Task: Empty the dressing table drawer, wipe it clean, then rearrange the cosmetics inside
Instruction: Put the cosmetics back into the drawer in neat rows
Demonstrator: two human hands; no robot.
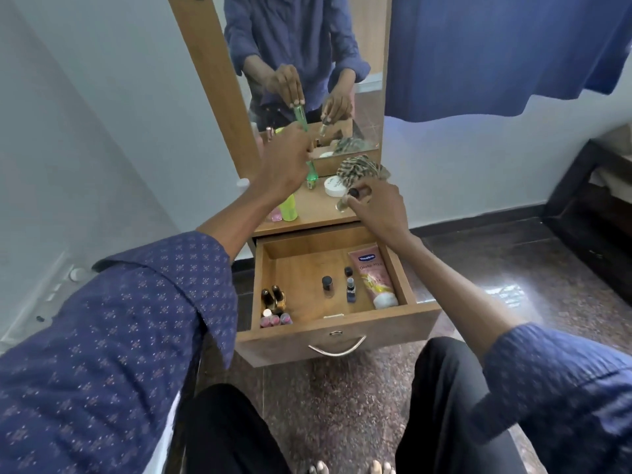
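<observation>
While reaching over the open drawer [337,323]: both arms extended forward above the dressing table top [314,213], sleeves pushed back to the forearm. Left hand [285,159] raised, back of hand to camera, fingers curled round a slim green bottle [310,172] held near upright, base down, just above the top. Right hand [374,203] lower, fingertips pinching a small clear bottle with dark cap [345,199], tilted, at the top's front edge. Resting on the top: yellow-green bottle [289,206], white jar [334,186], striped cloth [359,171]. Lying in the drawer: pink tube [372,280] along the right wall, two small dark-capped bottles [327,285] mid-floor, nail polish cluster [273,306] in the front-left corner.
</observation>
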